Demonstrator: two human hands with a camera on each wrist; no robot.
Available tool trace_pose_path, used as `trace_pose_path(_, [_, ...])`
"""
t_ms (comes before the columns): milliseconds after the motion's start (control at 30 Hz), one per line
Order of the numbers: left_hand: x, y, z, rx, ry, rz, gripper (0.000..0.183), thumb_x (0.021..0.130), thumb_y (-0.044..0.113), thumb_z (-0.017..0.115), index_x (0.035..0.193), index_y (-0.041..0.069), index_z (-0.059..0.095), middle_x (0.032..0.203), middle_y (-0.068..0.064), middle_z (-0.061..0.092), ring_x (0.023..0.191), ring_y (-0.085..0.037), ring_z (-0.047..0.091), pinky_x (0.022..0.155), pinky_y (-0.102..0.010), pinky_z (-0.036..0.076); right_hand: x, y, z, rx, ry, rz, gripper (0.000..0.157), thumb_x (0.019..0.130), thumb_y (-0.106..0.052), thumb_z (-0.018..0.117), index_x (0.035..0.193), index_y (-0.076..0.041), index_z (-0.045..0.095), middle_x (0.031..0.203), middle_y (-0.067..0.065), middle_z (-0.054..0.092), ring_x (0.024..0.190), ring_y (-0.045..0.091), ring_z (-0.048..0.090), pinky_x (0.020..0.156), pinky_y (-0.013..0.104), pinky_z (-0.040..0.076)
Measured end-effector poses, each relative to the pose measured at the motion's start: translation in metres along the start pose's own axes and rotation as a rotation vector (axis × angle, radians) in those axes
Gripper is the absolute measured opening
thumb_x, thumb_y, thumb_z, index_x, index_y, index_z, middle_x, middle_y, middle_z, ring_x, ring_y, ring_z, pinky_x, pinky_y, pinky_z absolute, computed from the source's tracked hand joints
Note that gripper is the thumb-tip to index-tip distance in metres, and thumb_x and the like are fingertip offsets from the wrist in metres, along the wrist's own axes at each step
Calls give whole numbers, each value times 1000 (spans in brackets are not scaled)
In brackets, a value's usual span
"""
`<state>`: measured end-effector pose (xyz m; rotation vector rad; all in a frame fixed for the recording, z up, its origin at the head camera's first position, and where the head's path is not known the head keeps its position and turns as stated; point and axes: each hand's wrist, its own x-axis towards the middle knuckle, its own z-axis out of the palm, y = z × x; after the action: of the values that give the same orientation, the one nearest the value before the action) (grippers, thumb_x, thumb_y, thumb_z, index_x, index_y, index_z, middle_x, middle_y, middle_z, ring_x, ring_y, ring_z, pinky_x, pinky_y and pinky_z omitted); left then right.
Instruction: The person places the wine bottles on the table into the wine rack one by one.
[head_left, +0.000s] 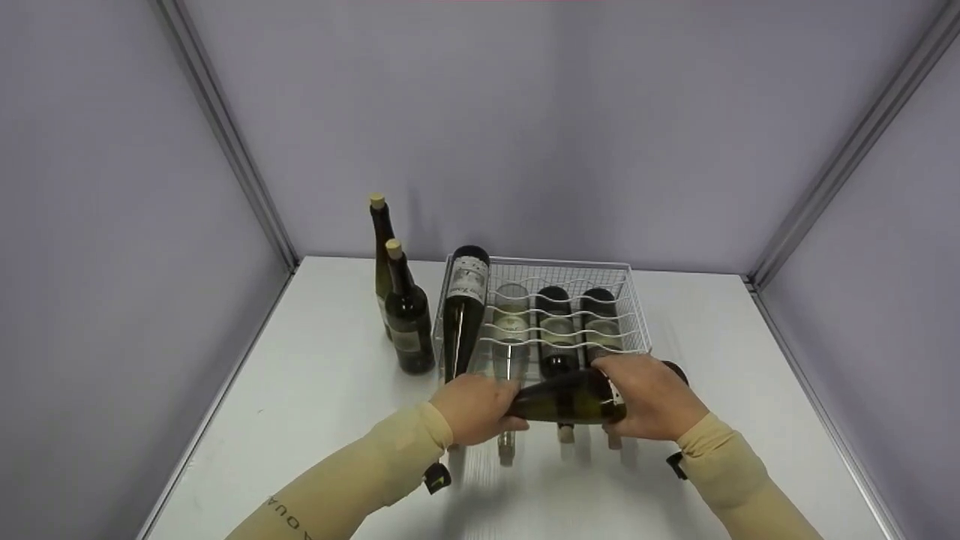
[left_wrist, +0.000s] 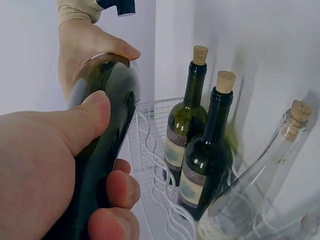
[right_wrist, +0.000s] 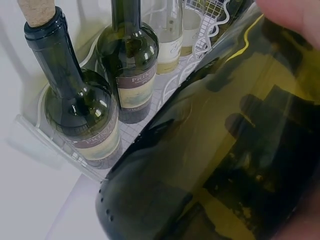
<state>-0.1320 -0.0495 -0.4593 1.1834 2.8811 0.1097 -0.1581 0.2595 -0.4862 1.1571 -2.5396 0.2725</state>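
Both hands hold a green glass wine bottle [head_left: 566,397] lying nearly level above the front of a white wire rack [head_left: 636,311]. My left hand [head_left: 474,407] grips its narrower neck end, and the left wrist view shows the thumb and curled fingers [left_wrist: 122,190] around the glass. Nearer the base, my right hand [head_left: 652,397] wraps around the body and hides most of the label. Below it in the rack lie a clear bottle [head_left: 512,330] and two dark labelled bottles [head_left: 555,326], corks toward me. Another green bottle [head_left: 466,300] lies in the leftmost slot.
Two corked dark bottles [head_left: 409,330] stand upright on the white table [head_left: 315,360] just left of the rack. Grey walls [head_left: 525,135] enclose the table at the back and sides. The corked necks [head_left: 566,433] of the racked bottles jut out past the rack's front.
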Motion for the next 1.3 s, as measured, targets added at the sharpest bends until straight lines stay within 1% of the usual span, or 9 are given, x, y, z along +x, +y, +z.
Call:
trace_pose_path(133, [1, -1, 3, -32, 7, -27, 44, 90, 58, 54, 90, 14, 53, 73, 2, 61, 66, -18, 62, 57, -38, 49, 0, -1, -3, -27, 9, 13, 92, 45, -38, 90, 124, -6, 56, 113, 6, 63, 106, 24, 59, 93, 46, 46])
trace_pose_path(367, [0, -3, 4, -61, 31, -57, 44, 90, 57, 56, 90, 13, 55, 77, 0, 63, 69, -19, 63, 58, -38, 49, 3, -4, -8, -56, -12, 73, 97, 49, -41, 92, 132, -12, 53, 124, 6, 59, 116, 24, 54, 97, 61, 39])
trace_pose_path(533, [-2, -5, 3, -104, 30, -85, 44, 91, 56, 56, 91, 13, 55, 76, 2, 61, 65, -16, 59, 57, -38, 47, 5, -1, -7, -59, 10, 78, 98, 52, -43, 93, 135, -12, 52, 132, 8, 54, 121, 26, 51, 99, 64, 35])
trace_pose_path(700, [-5, -9, 5, -194, 30, -126, 43, 91, 55, 55, 93, 12, 57, 77, 3, 59, 68, -16, 58, 61, -39, 48, 4, 6, -9, -63, 52, 111, 94, 57, -43, 91, 137, -14, 51, 135, 10, 50, 126, 28, 46, 101, 65, 32])
trace_pose_path(900, [-11, -12, 6, -362, 37, -220, 38, 91, 52, 59, 92, 14, 57, 77, 6, 58, 69, -14, 56, 64, -37, 48, -1, 19, -15, -31, 130, 179, 85, 72, -51, 80, 138, -9, 48, 140, 14, 45, 130, 33, 40, 103, 63, 30])
trace_pose_path(1000, [-14, -13, 7, -459, 47, -278, 36, 90, 51, 60, 86, 16, 56, 72, 7, 55, 64, -12, 52, 61, -34, 45, -3, 29, -13, 0, 190, 249, 77, 81, -48, 73, 139, -5, 47, 139, 16, 46, 128, 35, 41, 104, 57, 32])
trace_pose_path(1100, [-16, -14, 8, -554, 69, -324, 36, 91, 50, 59, 82, 15, 55, 67, 7, 51, 59, -12, 48, 57, -31, 41, -6, 41, -8, 52, 217, 378, 66, 89, -41, 67, 138, -2, 46, 137, 18, 47, 127, 36, 43, 102, 53, 35])
trace_pose_path(1200, [-18, -13, 9, -652, 108, -350, 37, 93, 48, 58, 83, 12, 54, 66, 5, 48, 57, -12, 46, 55, -31, 40, -9, 52, 0, 122, 205, 536, 60, 95, -39, 59, 139, 0, 43, 138, 21, 46, 128, 38, 42, 101, 55, 36])
trace_pose_path(1300, [-19, -12, 10, -746, 142, -384, 37, 94, 46, 57, 86, 10, 55, 66, 4, 47, 56, -12, 45, 54, -30, 40, -8, 63, 9, 174, 158, 665, 63, 98, -41, 53, 141, 2, 39, 139, 25, 43, 128, 42, 41, 100, 58, 35])
